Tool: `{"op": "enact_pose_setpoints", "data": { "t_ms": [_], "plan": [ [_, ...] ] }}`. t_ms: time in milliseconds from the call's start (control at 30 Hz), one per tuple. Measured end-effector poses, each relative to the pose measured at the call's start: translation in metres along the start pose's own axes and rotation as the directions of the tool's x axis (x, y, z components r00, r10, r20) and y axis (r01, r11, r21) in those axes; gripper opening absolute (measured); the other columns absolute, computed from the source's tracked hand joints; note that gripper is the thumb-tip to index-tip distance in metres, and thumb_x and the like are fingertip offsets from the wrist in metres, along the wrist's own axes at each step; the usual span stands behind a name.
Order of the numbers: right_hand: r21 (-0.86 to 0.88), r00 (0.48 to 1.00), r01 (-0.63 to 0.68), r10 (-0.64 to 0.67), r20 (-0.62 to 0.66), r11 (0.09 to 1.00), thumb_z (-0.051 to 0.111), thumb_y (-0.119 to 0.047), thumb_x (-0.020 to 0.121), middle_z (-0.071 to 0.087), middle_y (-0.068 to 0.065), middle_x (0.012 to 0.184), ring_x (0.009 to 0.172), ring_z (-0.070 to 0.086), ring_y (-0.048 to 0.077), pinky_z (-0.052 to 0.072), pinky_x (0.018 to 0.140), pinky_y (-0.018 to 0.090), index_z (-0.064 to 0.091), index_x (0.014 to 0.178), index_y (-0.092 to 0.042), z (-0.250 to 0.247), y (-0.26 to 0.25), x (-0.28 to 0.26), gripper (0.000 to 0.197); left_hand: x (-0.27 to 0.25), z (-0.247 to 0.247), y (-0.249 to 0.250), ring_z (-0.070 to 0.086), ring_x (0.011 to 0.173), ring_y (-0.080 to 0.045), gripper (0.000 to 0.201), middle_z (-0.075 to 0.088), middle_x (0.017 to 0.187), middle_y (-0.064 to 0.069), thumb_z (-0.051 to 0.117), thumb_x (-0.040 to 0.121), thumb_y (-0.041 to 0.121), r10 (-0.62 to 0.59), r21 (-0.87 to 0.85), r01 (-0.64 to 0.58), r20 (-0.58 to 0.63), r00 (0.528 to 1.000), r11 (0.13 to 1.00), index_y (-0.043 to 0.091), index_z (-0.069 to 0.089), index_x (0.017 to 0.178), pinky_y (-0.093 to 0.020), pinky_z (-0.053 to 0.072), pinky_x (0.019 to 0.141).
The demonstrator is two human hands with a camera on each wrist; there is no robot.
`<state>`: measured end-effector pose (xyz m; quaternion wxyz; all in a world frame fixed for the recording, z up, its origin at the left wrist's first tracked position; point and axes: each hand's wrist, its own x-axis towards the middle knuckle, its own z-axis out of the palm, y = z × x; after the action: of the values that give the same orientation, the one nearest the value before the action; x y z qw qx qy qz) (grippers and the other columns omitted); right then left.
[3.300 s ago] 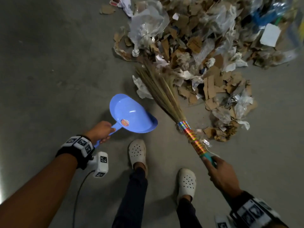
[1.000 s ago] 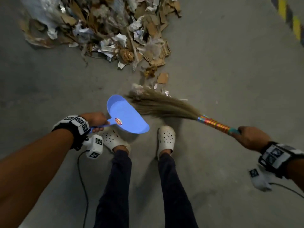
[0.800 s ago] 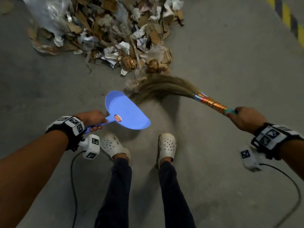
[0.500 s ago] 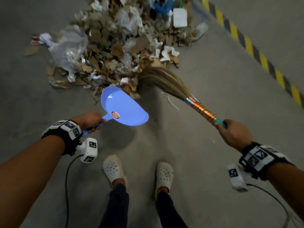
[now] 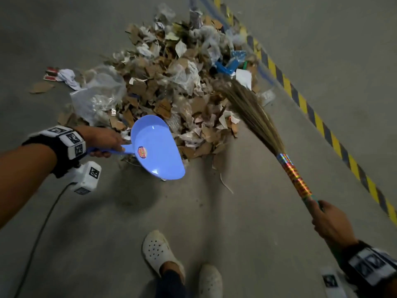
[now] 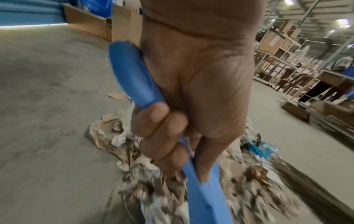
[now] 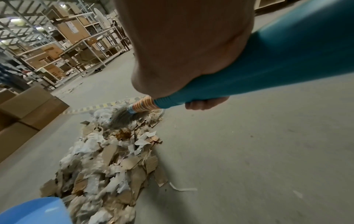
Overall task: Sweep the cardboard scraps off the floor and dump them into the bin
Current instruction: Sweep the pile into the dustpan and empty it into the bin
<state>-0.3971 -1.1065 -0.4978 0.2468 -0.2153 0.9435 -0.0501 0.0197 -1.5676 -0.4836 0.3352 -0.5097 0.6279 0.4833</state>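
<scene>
Brown cardboard scraps [image 5: 171,100], mixed with white paper and clear plastic film, are heaped in one pile on the grey concrete floor [image 5: 247,222], beside a yellow-and-black striped line [image 5: 322,123]. A blue dustpan [image 5: 156,147] is held by its handle in the left hand [image 5: 103,139], whose fingers [image 6: 159,119] are seen wrapped round the handle in the left wrist view; the pan is tilted at the near edge of the pile, and whether it touches the floor cannot be told. A straw broom [image 5: 253,112] is gripped at its teal handle end by the right hand [image 5: 330,224], with the bristles laid against the pile's right side. A few scraps [image 5: 40,87] are scattered apart to the left. White perforated clogs [image 5: 159,252] are seen below. No bin is seen.
</scene>
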Motion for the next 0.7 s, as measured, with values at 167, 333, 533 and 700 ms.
{"op": "enact_pose_setpoints", "data": {
  "t_ms": [167, 333, 533, 700],
  "plan": [
    [0.007, 0.992, -0.038, 0.037, 0.117, 0.999, 0.034, -0.054, 0.097, 0.066, 0.017, 0.059, 0.051, 0.063, 0.034, 0.053, 0.054, 0.039, 0.058, 0.071, -0.001, 0.052, -0.065, 0.090, 0.064, 0.054, 0.030, -0.049, 0.029, 0.030, -0.016, 0.015, 0.042, 0.054, -0.014, 0.049, 0.099, 0.015, -0.028, -0.075, 0.023, -0.070, 0.997, 0.997, 0.000, 0.051, 0.101, -0.017, 0.026, 0.032],
    [0.005, 0.967, 0.029, -0.029, 0.253, 1.000, 0.034, -0.054, 0.099, 0.061, 0.014, 0.050, 0.047, 0.059, 0.027, 0.037, 0.047, 0.026, 0.056, 0.056, -0.003, 0.119, -0.104, 0.151, 0.070, 0.080, 0.115, -0.120, 0.027, 0.026, -0.012, 0.022, 0.041, 0.048, -0.011, 0.047, 0.099, 0.019, -0.123, -0.266, 0.096, -0.088, 0.988, 0.959, 0.004, 0.049, 0.084, -0.015, 0.023, 0.031],
    [0.004, 0.945, 0.057, -0.055, 0.321, 0.998, 0.038, -0.057, 0.096, 0.064, 0.018, 0.059, 0.047, 0.061, 0.030, 0.044, 0.047, 0.028, 0.056, 0.068, -0.002, 0.185, -0.090, 0.155, 0.064, 0.096, 0.179, -0.191, 0.035, 0.033, -0.017, 0.036, 0.045, 0.047, -0.011, 0.052, 0.098, 0.028, -0.336, -0.302, 0.276, -0.167, 0.927, 0.912, 0.005, 0.051, 0.071, -0.020, 0.027, 0.037],
    [0.027, 0.927, 0.061, -0.067, 0.369, 0.998, 0.038, -0.055, 0.097, 0.060, 0.012, 0.052, 0.039, 0.055, 0.025, 0.040, 0.042, 0.024, 0.054, 0.074, -0.005, 0.192, -0.081, 0.151, 0.058, 0.125, 0.202, -0.163, 0.045, 0.060, -0.022, 0.024, 0.056, 0.076, -0.015, 0.050, 0.099, 0.026, -0.298, -0.281, 0.225, -0.249, 0.922, 0.933, 0.005, 0.059, 0.090, -0.028, 0.032, 0.051]
  ]
}}
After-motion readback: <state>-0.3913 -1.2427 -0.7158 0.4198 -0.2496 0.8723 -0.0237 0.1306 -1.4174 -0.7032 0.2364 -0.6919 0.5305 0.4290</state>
